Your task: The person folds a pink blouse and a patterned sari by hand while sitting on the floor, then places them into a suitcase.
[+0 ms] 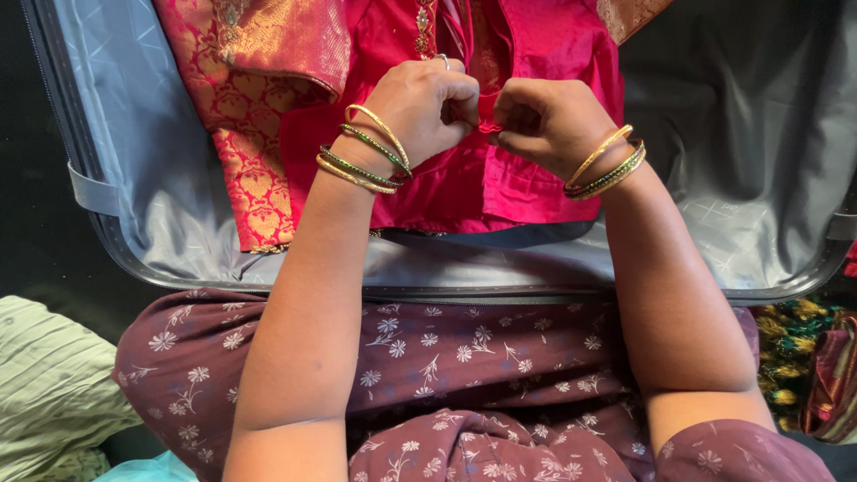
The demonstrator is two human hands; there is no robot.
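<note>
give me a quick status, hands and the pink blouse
Left hand and right hand both pinched shut on pink blouse at its front opening. Blouse lies in open suitcase. Nothing in the way.

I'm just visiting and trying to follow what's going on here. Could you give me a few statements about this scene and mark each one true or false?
1. Both hands pinch the front of a pink blouse. True: the left hand and right hand meet at its middle.
2. The blouse lies on a wooden table. False: it lies in an open suitcase with grey lining.
3. Both wrists wear bangles. True: the left bangles are gold and green, the right bangles gold.
4. The left hand is bare of rings. False: a ring shows on one finger.
5. The person's lap is covered in plain white cloth. False: it is maroon floral fabric.
</note>
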